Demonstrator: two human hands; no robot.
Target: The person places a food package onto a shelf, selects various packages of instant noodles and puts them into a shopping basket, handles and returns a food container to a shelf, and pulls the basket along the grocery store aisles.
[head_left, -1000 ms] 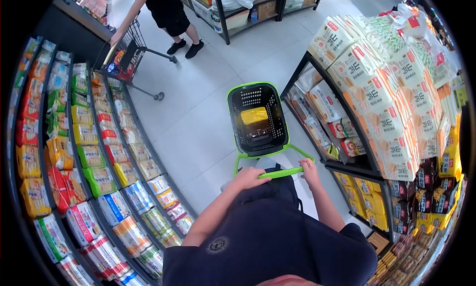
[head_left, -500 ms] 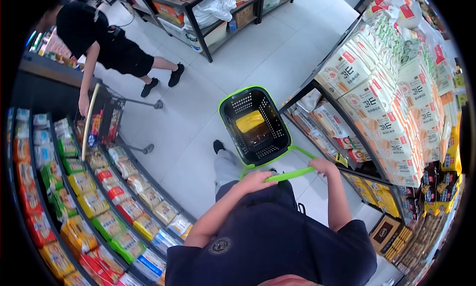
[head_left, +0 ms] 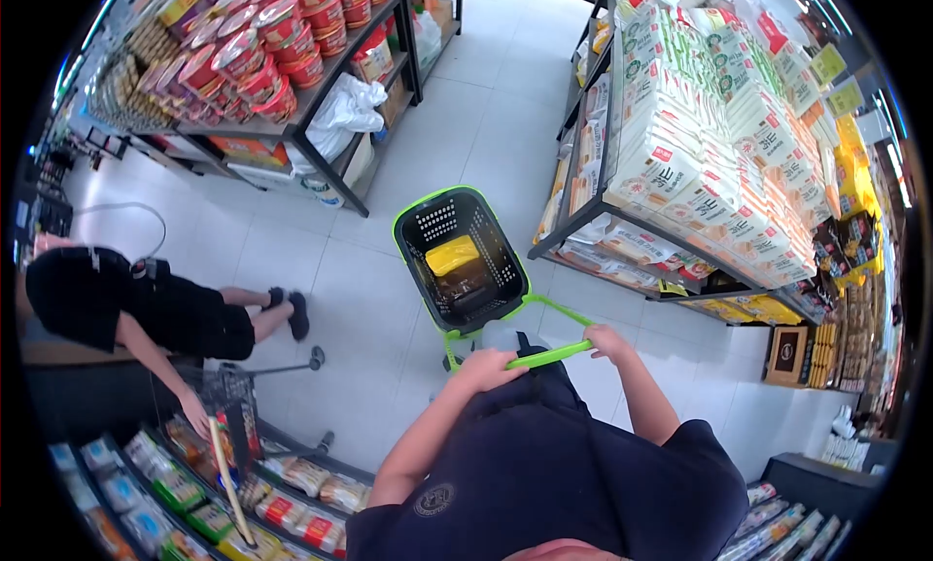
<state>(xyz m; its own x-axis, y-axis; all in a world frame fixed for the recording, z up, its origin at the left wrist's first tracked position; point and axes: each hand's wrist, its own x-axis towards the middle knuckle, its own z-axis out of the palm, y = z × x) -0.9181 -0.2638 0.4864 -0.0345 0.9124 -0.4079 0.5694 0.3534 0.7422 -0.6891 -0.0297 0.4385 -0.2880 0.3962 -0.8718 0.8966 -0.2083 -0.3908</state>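
My left hand (head_left: pixel 486 369) is wrapped round the left part of a green handle (head_left: pixel 549 354). At the right end of the same handle, my right hand (head_left: pixel 607 340) is closed on it. The handle joins a black shopping basket (head_left: pixel 505 255) with a green rim, which is in front of my legs at floor level. Inside the basket lie a yellow package (head_left: pixel 452 257) and, beside it, a dark, shiny item (head_left: pixel 468 287) I cannot make out.
Another person (head_left: pixel 136 303) in black stands at left, one hand near a cart (head_left: pixel 233 410). Packaged goods (head_left: pixel 316 532) fill low racks at lower left. Red cups (head_left: pixel 277 55) top a shelf ahead left; white packages (head_left: pixel 671 153) are stacked on a stand at right.
My view has turned to the right, and the other person and cart now appear lower left. Red cups have come into view. Both hands keep their hold on the basket handle.
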